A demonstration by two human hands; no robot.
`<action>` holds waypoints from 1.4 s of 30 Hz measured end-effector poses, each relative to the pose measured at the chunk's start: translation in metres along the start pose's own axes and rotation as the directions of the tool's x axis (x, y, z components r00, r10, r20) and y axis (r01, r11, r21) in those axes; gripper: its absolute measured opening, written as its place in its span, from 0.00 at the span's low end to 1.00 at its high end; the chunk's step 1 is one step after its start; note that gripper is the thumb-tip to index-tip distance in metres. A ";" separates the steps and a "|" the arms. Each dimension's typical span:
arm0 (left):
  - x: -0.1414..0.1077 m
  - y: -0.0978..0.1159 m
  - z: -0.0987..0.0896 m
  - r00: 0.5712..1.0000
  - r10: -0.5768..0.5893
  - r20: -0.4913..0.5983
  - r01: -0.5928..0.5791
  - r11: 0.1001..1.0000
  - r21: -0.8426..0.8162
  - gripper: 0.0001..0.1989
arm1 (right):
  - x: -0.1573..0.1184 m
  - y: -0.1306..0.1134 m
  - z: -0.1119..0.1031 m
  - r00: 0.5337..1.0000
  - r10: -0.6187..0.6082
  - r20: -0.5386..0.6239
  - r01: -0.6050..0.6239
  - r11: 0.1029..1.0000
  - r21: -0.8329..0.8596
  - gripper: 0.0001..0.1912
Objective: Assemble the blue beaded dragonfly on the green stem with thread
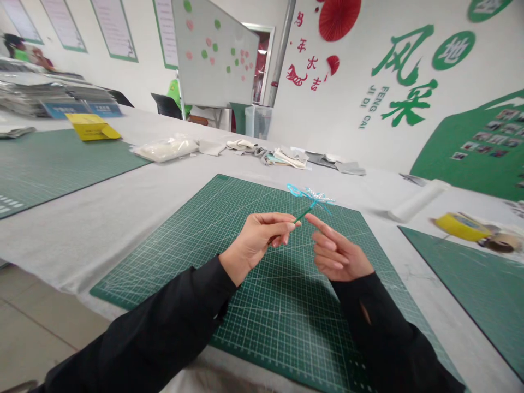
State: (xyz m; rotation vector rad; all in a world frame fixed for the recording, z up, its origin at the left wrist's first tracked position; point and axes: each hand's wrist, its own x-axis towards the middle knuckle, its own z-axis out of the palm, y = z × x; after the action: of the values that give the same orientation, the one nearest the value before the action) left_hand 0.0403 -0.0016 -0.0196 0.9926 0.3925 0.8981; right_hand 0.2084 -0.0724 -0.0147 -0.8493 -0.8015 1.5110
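Left hand (260,237) pinches the green stem (302,216) of a teal wire-and-bead dragonfly (311,196) above a green cutting mat (282,322) at center frame, right hand (338,254) open, forefinger just beside it; a slack pinch could drop the piece, bending its thin wings

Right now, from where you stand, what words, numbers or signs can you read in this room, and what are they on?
"JI DI FENG CAI": green letters on the white wall
"风采": large green characters
"地": green circle
"马年大吉": red characters
Wall posters and blue signs: too small to read
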 end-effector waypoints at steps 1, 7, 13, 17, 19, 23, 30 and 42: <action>0.000 0.000 0.000 1.000 -0.003 -0.001 0.003 1.000 0.001 0.08 | -0.001 -0.001 0.001 0.997 -0.069 -0.024 0.070 0.997 0.039 0.15; 0.000 -0.004 0.001 1.000 -0.003 0.023 0.003 1.000 0.006 0.06 | 0.000 0.007 0.009 0.936 -0.301 -0.184 0.284 0.952 -0.111 0.14; -0.002 -0.001 0.002 0.999 -0.031 0.034 0.031 0.999 0.015 0.06 | 0.002 0.026 0.007 0.896 -0.441 -0.059 0.284 0.669 -0.687 0.15; -0.001 -0.002 0.002 1.000 -0.007 0.004 0.007 1.000 -0.013 0.07 | -0.001 0.026 0.010 0.808 -0.589 -0.003 0.272 0.379 -0.885 0.10; -0.001 -0.004 0.002 1.000 0.009 -0.005 -0.009 1.000 -0.015 0.07 | -0.003 0.025 0.013 0.760 -0.650 -0.013 0.286 0.352 -0.891 0.09; -0.002 -0.005 0.004 1.000 0.014 -0.005 -0.014 1.000 -0.004 0.07 | -0.002 0.025 0.015 0.730 -0.676 -0.095 0.328 0.470 -0.820 0.07; -0.005 -0.004 0.009 0.999 0.033 0.004 -0.033 0.999 -0.001 0.05 | 0.007 0.029 0.011 0.879 -0.392 -0.271 0.275 0.882 -0.383 0.10; -0.010 -0.006 0.010 0.988 0.032 0.151 -0.043 0.997 0.071 0.04 | 0.006 0.023 0.013 0.909 -0.320 -0.269 0.234 0.923 -0.306 0.14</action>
State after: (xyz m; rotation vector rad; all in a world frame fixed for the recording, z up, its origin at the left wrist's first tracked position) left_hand 0.0437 -0.0171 -0.0202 1.1313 0.2821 0.8415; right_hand 0.1856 -0.0686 -0.0284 -1.0936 -0.8580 0.9930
